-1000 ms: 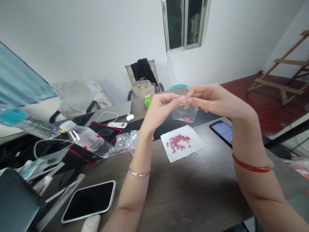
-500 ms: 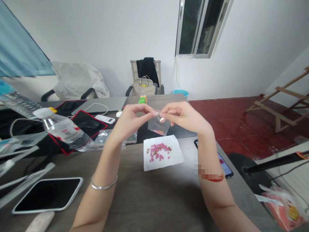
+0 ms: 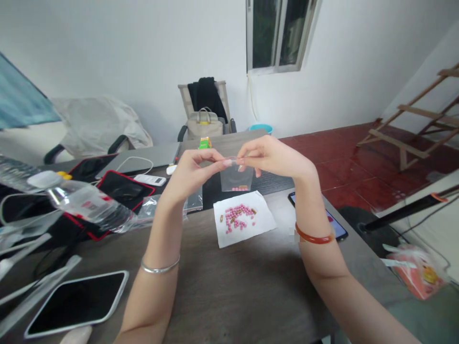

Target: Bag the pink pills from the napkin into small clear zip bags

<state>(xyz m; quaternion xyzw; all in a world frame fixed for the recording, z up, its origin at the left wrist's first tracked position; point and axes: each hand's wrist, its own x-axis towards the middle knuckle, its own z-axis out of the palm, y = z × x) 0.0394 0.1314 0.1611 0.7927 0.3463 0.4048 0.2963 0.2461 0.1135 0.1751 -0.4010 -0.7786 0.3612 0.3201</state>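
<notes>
The fingers (image 3: pixel 229 162) of both hands meet at the top edge of a small clear bag (image 3: pixel 236 177). The left hand (image 3: pixel 191 172) pinches the top edge on one side, and the right hand (image 3: pixel 274 157) pinches it on the other side. The bag hangs down from the fingertips, up in the air above the surface (image 3: pixel 251 286). A few pink pills sit at the bottom of the bag.

Right under the bag lies a white paper (image 3: pixel 244 219) flat on the surface. On the paper is a little pile of pink pills (image 3: pixel 238 217) with a few brown ones mixed in. The bag does not touch the paper.

The left wrist wears a silver bangle (image 3: pixel 159 267). The right wrist wears a red bangle (image 3: pixel 314 237).

Just past the right wrist lies a phone with a lit screen (image 3: pixel 335 228). Near the left elbow lies a phone with a dark screen (image 3: pixel 77 303). Farther left, a plastic water bottle (image 3: pixel 86 203) lies on its side. At the far end stands a chair with a beige handbag (image 3: pixel 204 126) on it.
</notes>
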